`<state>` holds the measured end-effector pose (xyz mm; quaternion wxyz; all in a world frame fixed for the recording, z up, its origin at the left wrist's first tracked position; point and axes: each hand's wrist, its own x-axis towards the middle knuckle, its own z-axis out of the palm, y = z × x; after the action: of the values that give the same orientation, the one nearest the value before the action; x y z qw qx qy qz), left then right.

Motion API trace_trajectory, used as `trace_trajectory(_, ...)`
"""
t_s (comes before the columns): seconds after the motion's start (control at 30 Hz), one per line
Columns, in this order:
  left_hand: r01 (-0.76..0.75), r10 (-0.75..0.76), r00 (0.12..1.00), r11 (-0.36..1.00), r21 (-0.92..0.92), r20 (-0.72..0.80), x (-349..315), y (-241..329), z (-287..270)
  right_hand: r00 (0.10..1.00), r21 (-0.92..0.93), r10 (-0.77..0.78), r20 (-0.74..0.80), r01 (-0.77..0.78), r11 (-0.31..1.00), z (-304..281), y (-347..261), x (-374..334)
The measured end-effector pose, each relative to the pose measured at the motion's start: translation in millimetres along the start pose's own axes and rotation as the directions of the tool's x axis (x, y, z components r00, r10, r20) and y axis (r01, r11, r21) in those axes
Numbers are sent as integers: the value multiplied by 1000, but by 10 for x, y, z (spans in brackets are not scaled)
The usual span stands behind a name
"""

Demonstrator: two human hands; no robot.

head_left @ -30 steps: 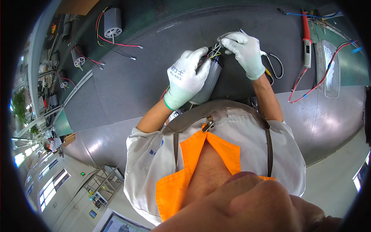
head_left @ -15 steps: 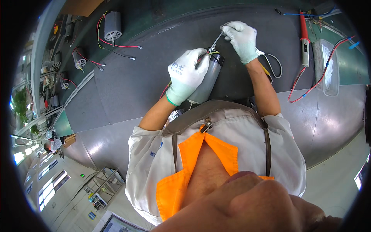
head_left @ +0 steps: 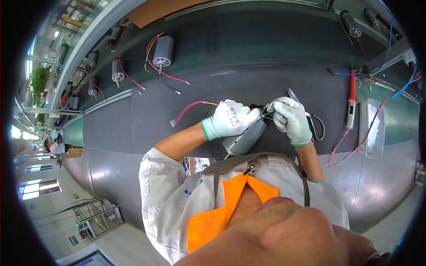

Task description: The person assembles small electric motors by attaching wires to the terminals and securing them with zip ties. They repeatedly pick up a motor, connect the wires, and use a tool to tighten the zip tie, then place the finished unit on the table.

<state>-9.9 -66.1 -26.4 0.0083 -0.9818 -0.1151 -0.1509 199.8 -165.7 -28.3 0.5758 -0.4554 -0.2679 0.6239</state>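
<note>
A grey cylindrical motor (head_left: 245,141) lies tilted on the dark mat in front of my chest, its far end between my hands. My gloved left hand (head_left: 233,119) is closed on the wires at that end. A red sleeve with yellow wire (head_left: 188,108) trails out to the left of it. My gloved right hand (head_left: 290,119) pinches a thin pale strip (head_left: 267,117) at the wires, its fingertips close to the left ones. The fingers partly hide the strip and the wire joint. Scissors (head_left: 293,95) lie behind the right hand, blades and a handle loop showing.
Several motors with loose leads, one a larger grey motor (head_left: 163,49), stand at the back left. On the right lie a red-and-white handheld tool (head_left: 352,106) with a red cord and a clear plastic tray (head_left: 377,153). More motors (head_left: 350,25) sit at the far right.
My right hand has come down from above the motor, bringing the strip close to the wires. The head view has shifted, so the bench appears lower and more of its far side shows.
</note>
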Motion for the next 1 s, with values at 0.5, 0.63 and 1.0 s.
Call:
trace_trajectory(0.5, 283, -291, 957, 919, -273, 11, -19, 67, -106, 796, -818, -603, -47, 316, 481, -446, -267, 197)
trace_trajectory(0.63, 6, -30, 998, 917, -399, -54, 155, -267, 36, 860, -988, -504, -80, -134, -72, -923, 218, -583)
trace_trajectory(1.0, 514, -243, 850, 188, -837, 468, 796, -659, 89, 933, -872, -219, -286, -159, 463, -1032, 267, -1265)
